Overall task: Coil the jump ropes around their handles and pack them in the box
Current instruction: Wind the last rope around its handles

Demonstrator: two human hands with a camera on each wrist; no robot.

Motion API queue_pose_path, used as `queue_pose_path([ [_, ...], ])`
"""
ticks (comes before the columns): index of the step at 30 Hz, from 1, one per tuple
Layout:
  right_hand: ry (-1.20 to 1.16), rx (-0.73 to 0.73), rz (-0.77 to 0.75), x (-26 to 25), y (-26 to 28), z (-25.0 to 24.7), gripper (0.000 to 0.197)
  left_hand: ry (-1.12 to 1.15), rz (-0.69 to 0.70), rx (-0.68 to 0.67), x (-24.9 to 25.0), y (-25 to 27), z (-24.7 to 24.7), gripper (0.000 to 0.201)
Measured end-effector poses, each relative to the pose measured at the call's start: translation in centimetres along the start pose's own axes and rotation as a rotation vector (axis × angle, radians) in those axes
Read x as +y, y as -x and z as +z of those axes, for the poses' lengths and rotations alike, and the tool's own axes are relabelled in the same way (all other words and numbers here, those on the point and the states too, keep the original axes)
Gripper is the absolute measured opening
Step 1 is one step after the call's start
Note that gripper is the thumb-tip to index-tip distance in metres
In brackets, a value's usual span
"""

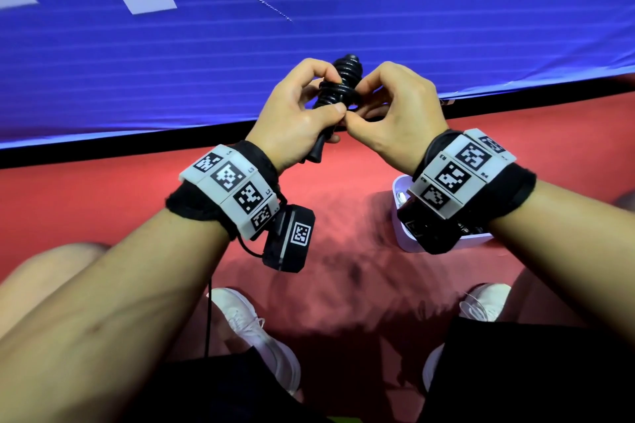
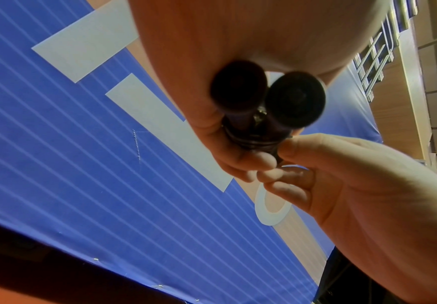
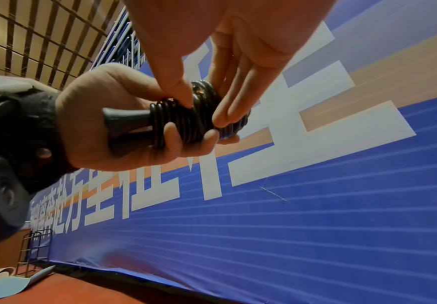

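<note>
The jump rope [image 1: 340,93], mid-frame, was nearly coiled; left hand [image 1: 295,117] gripped its handles [image 2: 266,96], right hand [image 1: 388,113] pinched the coils. Next probably tucking the end.

The left hand [image 1: 295,120] grips the coiled jump rope [image 1: 338,93]; the right hand [image 1: 391,113] pinches its coils with thumb and fingertips

Box [image 1: 405,233] on floor [image 1: 343,209] (under right wrist), banner [image 1: 171,62] behind.

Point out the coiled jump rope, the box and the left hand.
coiled jump rope [image 3: 186,117]: right wrist view, on the black coils round the handles.
box [image 1: 402,227]: head view, on its white left wall.
left hand [image 1: 292,113]: head view, on its back.
</note>
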State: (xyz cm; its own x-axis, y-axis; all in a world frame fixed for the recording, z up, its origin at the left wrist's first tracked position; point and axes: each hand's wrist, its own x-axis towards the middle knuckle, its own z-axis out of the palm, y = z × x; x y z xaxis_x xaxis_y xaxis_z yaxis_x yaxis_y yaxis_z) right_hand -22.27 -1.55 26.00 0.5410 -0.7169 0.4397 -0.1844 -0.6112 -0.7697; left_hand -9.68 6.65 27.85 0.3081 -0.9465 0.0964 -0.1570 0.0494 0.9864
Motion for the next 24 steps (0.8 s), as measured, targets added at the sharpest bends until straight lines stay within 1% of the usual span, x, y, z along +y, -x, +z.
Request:
queue_pose_path([
  [6, 0.039, 0.026, -0.058, 0.12, -0.03, 0.18, 0.017, -0.023, 0.003, 0.027, 0.04, 0.2, 0.2, 0.015],
  [11, 0.015, 0.031, -0.069, 0.19, 0.06, 0.14, 0.014, -0.009, 0.007, 0.025, 0.05, 0.23, 0.14, 0.015],
  [15, 0.05, 0.033, -0.087, 0.2, 0.04, -0.02, 0.018, 0.002, 0.012, 0.018, -0.07, 0.22, 0.13, 0.019],
  [19, 0.084, 0.041, -0.081, 0.17, -0.17, 0.03, 0.018, 0.052, 0.013, 0.012, 0.07, 0.23, 0.25, 0.018],
  [24, 0.144, 0.071, -0.066, 0.19, -0.3, 0.19, 0.016, 0.072, 0.004, 0.042, 0.03, 0.07, 0.55, 0.015],
])
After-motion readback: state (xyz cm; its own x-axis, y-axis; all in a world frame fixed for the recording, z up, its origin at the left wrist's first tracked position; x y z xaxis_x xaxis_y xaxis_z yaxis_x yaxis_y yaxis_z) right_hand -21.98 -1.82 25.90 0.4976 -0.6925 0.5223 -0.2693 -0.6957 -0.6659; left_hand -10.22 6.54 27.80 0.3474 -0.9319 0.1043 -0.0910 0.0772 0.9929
